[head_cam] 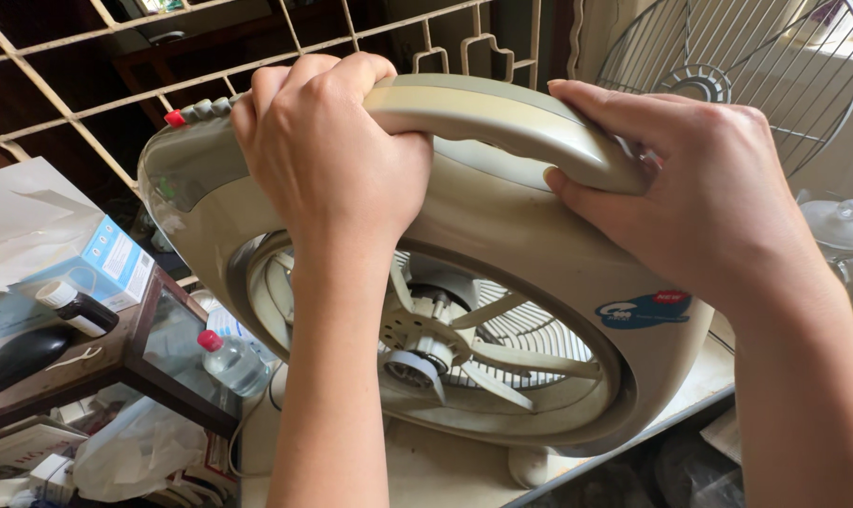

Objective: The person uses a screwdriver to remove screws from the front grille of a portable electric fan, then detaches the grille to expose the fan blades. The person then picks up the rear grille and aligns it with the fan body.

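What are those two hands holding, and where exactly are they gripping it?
A beige box fan. The left hand wraps its carry handle; the right hand grips the handle's other end.

the left hand [327,150] hides the middle of the fan's handle [502,118]; the wire fan guard [774,66] is cut off at the top edge.

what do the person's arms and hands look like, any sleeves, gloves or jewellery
Both arms are bare as far as the picture shows: no sleeves in view. The left hand and right hand wear no gloves, and no rings, watch or bracelets show on the fingers or wrists. The fingernails that can be seen are short and unpainted.
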